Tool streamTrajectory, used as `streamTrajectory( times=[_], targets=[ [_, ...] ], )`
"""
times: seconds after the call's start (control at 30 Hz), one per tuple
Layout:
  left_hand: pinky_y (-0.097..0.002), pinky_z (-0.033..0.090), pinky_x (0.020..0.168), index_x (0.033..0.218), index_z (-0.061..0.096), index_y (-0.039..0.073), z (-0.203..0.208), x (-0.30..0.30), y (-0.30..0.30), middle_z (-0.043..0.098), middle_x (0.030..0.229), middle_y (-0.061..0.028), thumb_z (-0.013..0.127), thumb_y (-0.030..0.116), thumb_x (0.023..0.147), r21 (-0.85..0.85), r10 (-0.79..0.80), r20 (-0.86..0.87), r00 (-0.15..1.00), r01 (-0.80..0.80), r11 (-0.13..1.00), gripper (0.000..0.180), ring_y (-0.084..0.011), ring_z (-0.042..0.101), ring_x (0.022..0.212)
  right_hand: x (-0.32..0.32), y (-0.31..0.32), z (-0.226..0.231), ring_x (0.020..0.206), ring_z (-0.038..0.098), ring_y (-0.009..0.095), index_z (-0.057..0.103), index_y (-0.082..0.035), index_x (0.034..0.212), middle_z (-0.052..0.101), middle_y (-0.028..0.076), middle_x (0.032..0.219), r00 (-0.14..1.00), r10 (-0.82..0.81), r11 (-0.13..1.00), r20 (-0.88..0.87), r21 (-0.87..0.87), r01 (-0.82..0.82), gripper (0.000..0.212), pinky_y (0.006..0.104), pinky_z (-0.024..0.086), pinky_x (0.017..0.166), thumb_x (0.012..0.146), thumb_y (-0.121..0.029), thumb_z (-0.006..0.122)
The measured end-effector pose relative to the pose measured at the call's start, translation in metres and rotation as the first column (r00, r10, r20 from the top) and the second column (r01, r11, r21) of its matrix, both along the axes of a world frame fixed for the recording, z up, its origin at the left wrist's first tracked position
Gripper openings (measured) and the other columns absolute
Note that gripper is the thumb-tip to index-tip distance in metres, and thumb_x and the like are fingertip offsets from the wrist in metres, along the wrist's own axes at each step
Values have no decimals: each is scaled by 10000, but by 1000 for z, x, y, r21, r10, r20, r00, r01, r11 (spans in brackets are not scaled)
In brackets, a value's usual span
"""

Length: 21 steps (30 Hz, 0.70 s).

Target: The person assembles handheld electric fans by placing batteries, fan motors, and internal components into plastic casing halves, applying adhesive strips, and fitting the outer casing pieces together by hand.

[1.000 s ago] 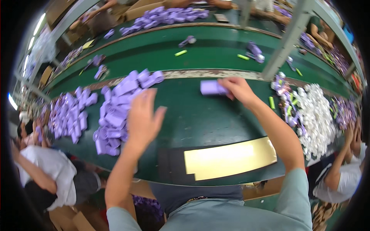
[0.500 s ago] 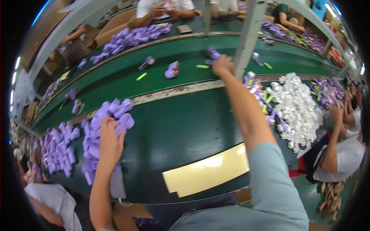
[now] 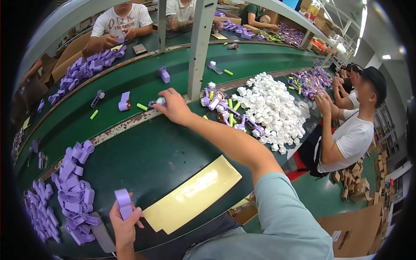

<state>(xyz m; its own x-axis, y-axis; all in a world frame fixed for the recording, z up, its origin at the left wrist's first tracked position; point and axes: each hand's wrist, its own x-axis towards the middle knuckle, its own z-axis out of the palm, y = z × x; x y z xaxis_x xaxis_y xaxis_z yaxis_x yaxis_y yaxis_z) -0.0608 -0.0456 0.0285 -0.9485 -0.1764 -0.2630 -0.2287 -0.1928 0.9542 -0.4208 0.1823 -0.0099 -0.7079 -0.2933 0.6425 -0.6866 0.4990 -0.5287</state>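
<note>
My left hand [image 3: 125, 223] is closed around a hollow purple plastic housing [image 3: 123, 200], held upright above the near left of the table. My right hand [image 3: 174, 107] reaches to the near edge of the green conveyor belt [image 3: 143, 73], its fingers closed on a small part with a white piece [image 3: 160, 102]; the fingers hide some of it. Left of that part lies a yellow-green cylinder [image 3: 142, 106], then a purple housing with copper showing [image 3: 125, 101]. Another purple housing [image 3: 164, 74] stands farther back. Purple housings are heaped in a pile [image 3: 74, 190] left of my left hand.
A yellow sheet [image 3: 195, 195] lies on the table before me, and a grey flat device [image 3: 102, 234] by the purple pile. White pieces are heaped [image 3: 273, 112] at right, beside mixed parts [image 3: 219, 106]. A metal post [image 3: 200, 52] rises by the belt. Co-workers sit around.
The view has swung right. My left hand has come away from the purple pile with a housing. My right hand has drawn back to the belt's near edge with a small part, leaving a purple housing behind.
</note>
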Motion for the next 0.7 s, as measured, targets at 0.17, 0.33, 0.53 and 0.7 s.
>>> streamTrajectory(
  times=[0.17, 0.33, 0.53, 0.7],
  targets=[
    [-195, 345, 471, 1313, 543, -1, -11, 8, 3, 612, 1006, -65, 626, 148, 1010, 275, 61, -29, 998, -51, 960, 348, -82, 552, 694, 61, 1, 18, 871, 676, 359, 677, 3, 1031, 666, 185, 1034, 976, 209, 970, 63, 114, -215, 168, 449, 566, 806, 904, -103, 706],
    [-223, 404, 537, 1362, 509, 55, -16, 12, 17, 625, 978, -74, 468, 344, 1100, 300, 32, -69, 997, -10, 954, 392, -96, 581, 760, 98, -23, 0, 1183, 574, 473, 547, -53, 1396, 497, 302, 1416, 984, -40, 959, 172, 282, -11, 600, 520, 485, 1033, 939, -408, 703],
    [-252, 457, 560, 1499, 402, 61, -23, 18, 30, 618, 976, -84, 380, 369, 1133, 260, 16, -116, 993, 14, 965, 479, -124, 595, 768, 111, -107, -20, 1242, 522, 454, 539, -196, 1467, 358, 304, 1578, 987, 132, 838, -87, 542, -64, 651, 504, 446, 1037, 922, -525, 674],
    [-249, 471, 569, 1510, 400, 34, -30, 35, 24, 624, 979, -88, 398, 319, 1136, 163, 16, -141, 990, 7, 987, 471, -112, 586, 743, 100, -141, -6, 1140, 562, 383, 483, -50, 1423, 458, 223, 1455, 996, -5, 920, -85, 389, 38, 718, 476, 499, 946, 850, -370, 775]
  ],
)
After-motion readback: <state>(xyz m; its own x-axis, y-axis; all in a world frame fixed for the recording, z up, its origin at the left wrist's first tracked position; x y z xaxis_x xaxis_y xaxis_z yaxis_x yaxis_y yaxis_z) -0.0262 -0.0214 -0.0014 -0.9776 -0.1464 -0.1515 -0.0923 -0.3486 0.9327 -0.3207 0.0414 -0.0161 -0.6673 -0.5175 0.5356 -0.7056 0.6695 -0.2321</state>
